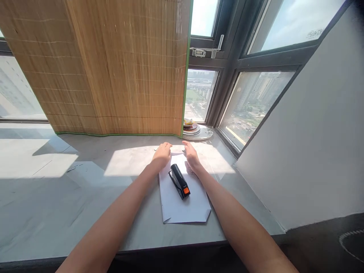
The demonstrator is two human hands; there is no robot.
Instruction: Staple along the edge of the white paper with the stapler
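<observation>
A sheaf of white paper (182, 210) lies on the stone sill, its near corners slightly bent. On top of it, tilted, rests a black stapler (178, 180) with an orange patch at its near end; neither hand touches it. My left hand (162, 154) is at the paper's far left corner, fingers stretched forward and bent inward. Across from it, my right hand (191, 154) is beside the far right corner, fingers extended and apart from the thumb. Both hands seem to be along the paper's sides; whether they press on its edges I cannot make out.
A bamboo blind (122, 76) hangs down to the sill (71, 212) at the back left. Stacked plates (193, 131) stand in the window corner. A white wall (307, 144) slopes along the right, and the sill's front edge runs below my forearms.
</observation>
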